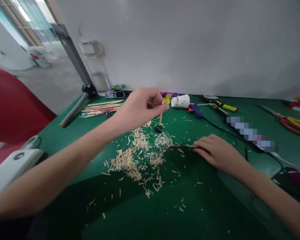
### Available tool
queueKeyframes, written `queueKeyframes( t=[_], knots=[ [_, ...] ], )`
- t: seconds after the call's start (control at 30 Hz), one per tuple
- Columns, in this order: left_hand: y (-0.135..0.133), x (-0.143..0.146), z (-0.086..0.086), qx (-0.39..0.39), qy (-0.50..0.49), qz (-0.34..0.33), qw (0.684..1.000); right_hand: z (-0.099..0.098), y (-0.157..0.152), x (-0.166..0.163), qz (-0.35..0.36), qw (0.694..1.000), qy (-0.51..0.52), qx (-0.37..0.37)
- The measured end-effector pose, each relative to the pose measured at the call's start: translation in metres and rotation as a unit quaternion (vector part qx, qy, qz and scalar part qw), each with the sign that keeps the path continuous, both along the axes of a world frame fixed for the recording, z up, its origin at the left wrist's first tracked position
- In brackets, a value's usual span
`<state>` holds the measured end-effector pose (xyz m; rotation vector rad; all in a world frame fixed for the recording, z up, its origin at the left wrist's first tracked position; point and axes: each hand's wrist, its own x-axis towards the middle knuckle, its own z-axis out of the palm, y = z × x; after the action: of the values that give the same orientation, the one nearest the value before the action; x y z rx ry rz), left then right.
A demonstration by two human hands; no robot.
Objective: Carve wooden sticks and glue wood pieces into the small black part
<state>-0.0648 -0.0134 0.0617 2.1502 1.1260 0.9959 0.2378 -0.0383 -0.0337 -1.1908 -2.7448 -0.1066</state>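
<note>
Between thumb and fingers, my left hand (147, 108) pinches a short wooden stick (161, 118), which points down over the green table. Just below the stick's lower end sits a small round black object (158, 129). My right hand (212, 150) is closed on a thin dark knife-like tool (181, 147); its tip reaches left into the wood shavings, and its exact kind is hard to make out. A pile of pale wood shavings (127, 163) spreads across the table between my two hands.
Wooden chopsticks (102, 106), some in wrappers, and a hammer (77, 103) lie at the back left. A tipped paper cup (180, 101), a blue glue gun (196, 111), a power strip (250, 133) and scissors (290, 121) lie toward the right. A white wall (190, 46) stands behind.
</note>
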Motion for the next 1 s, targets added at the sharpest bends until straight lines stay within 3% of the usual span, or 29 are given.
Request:
queueKeyframes(
  t=[0.07, 0.13, 0.27, 0.37, 0.43, 0.57, 0.63, 0.77, 0.9, 0.93, 1.0],
  knots=[
    [-0.006, 0.001, -0.001, -0.002, -0.007, -0.004, 1.000, 0.005, 0.012, 0.007, -0.002, 0.999, 0.004, -0.035],
    [-0.009, 0.001, -0.002, -0.005, -0.001, -0.007, 1.000, 0.014, 0.004, 0.008, 0.010, 0.996, 0.022, -0.083],
    [-0.008, -0.002, -0.004, -0.001, 0.003, -0.010, 1.000, 0.037, -0.046, -0.003, 0.030, 0.971, 0.031, -0.234],
    [-0.003, -0.002, -0.007, -0.001, 0.000, -0.014, 1.000, 0.041, -0.074, -0.008, 0.062, 0.937, -0.022, -0.342],
    [-0.002, -0.001, -0.008, -0.004, 0.001, -0.019, 1.000, 0.032, -0.071, -0.002, 0.056, 0.940, -0.030, -0.334],
    [-0.003, 0.001, -0.008, -0.013, 0.002, -0.027, 1.000, 0.006, -0.026, 0.031, -0.018, 0.990, 0.032, -0.134],
    [-0.005, 0.001, -0.008, -0.020, 0.003, -0.028, 0.999, 0.002, -0.008, 0.044, -0.036, 0.992, 0.063, -0.108],
    [-0.006, 0.002, -0.008, -0.028, 0.009, -0.031, 0.999, 0.024, -0.019, 0.040, -0.054, 0.968, 0.074, -0.236],
    [-0.006, 0.003, -0.008, -0.026, 0.015, -0.045, 0.999, 0.045, -0.052, 0.023, -0.045, 0.897, 0.025, -0.438],
    [-0.006, 0.004, -0.008, -0.026, 0.018, -0.046, 0.998, 0.044, -0.053, 0.024, -0.037, 0.888, 0.008, -0.459],
    [-0.006, 0.004, -0.008, -0.024, 0.024, -0.048, 0.998, 0.038, -0.045, 0.034, -0.051, 0.905, -0.004, -0.422]
  ],
)
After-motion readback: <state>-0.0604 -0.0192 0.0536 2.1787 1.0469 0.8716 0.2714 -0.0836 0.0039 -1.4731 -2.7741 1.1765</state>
